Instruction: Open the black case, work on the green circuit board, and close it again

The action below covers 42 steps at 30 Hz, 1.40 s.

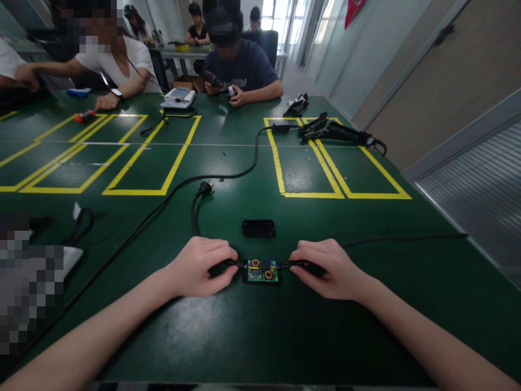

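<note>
Two hands pinched shut | left hand: plug cord | right hand: thin cord | board between

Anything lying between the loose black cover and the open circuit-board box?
Nothing visible. The flat black rectangular plastic cover lies just beyond the open black box with its green circuit board, only bare green tabletop between. The left hand and right hand pinch its cables either side.

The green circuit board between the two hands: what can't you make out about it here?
Head view:
- Circuit board: part markings too small to read.
- Its joint with the plug cable: hidden under left hand fingers.
- Its joint with the thin cable: hidden under right hand fingers.
- Black cover: which face is up, too dark to tell.
</note>
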Motion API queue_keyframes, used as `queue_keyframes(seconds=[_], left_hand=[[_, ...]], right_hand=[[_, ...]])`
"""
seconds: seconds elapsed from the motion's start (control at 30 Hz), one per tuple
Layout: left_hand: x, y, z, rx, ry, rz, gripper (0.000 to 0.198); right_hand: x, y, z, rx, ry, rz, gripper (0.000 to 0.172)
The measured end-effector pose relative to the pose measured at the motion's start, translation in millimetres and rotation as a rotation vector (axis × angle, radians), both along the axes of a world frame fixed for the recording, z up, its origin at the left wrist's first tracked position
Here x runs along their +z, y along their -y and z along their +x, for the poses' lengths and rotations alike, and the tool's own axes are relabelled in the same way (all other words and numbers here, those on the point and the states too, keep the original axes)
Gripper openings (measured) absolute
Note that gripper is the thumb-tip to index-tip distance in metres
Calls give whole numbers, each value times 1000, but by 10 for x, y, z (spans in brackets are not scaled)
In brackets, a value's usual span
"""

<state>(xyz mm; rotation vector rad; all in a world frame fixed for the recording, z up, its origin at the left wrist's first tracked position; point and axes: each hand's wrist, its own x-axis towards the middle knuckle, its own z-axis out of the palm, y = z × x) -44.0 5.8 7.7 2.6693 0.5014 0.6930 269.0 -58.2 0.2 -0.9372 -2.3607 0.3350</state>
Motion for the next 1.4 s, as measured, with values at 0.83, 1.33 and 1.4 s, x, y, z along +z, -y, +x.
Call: queue_keyframes(seconds=[0.83,1.33,1.4], left_hand=[[-126,12,69,65,-9,-39,16],[-90,50,75,49,-149,66,24],[-79,58,77,56,-169,107,25]], right_hand=[[-85,-61,-91,-69,56,-30,15],[-55,-53,-70,5,205,113,20],[-55,-40,-73,-1,238,140,22]])
